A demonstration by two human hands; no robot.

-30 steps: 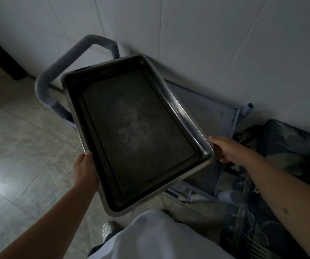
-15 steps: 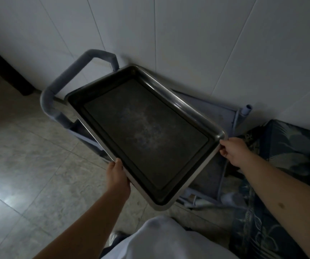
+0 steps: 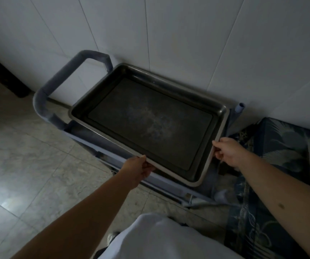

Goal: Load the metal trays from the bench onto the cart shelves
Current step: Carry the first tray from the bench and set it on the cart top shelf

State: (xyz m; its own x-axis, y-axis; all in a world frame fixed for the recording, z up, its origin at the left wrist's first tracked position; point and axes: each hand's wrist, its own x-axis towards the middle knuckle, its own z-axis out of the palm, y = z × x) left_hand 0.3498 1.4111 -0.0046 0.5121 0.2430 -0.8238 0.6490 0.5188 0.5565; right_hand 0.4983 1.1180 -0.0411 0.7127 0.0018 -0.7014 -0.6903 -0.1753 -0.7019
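Note:
A deep rectangular metal tray (image 3: 146,122) with a dark, scuffed bottom lies nearly flat over the top shelf of a grey-blue cart (image 3: 87,135). My left hand (image 3: 137,169) grips the tray's near long rim. My right hand (image 3: 227,152) grips the near right short rim. The tray's near right corner overhangs the cart's front edge. The tray hides most of the top shelf, and whether its underside touches the shelf cannot be told.
The cart's looped push handle (image 3: 61,85) juts out at its left end, and the cart stands against a white tiled wall (image 3: 187,43). A dark patterned cloth (image 3: 273,165) covers something low to the right. Tiled floor (image 3: 25,156) spreads to the left.
The tray has gone down and away from me, turning from a tilted diagonal to level over the cart top. Both hands moved forward with it, the left sliding along the near rim.

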